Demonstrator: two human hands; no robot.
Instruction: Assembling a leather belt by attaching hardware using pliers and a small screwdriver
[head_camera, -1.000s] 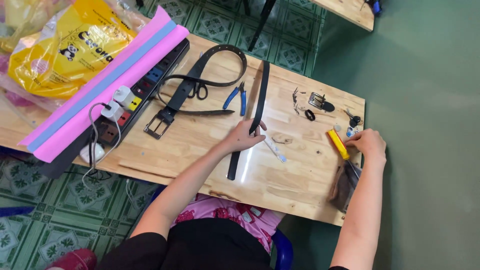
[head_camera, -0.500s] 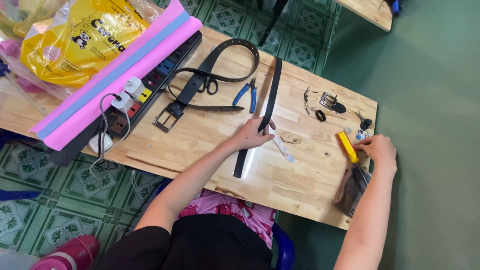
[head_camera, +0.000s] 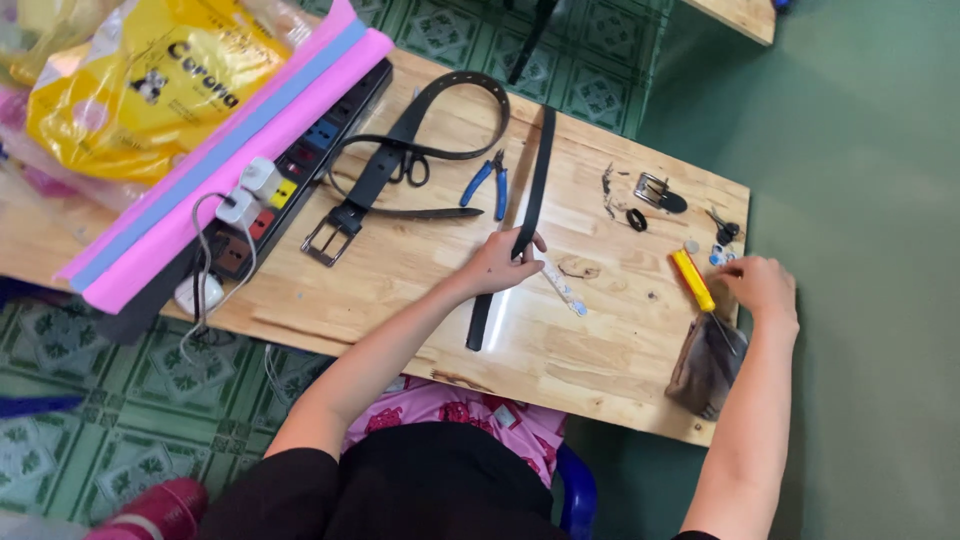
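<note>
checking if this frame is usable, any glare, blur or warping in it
Head view: soft even light, only faint shadows under the left hand and right hand; a pale sheen on the table beside the belt strap; the yellow bag shines a little; edges look sharp, small parts by the screwdriver too tiny to make out; table edges look slightly bowed.

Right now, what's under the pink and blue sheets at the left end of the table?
A black power strip pokes out from under the pink and blue sheets, with white plugs in it. Its far end is covered, so I can't see how far it runs.
</note>
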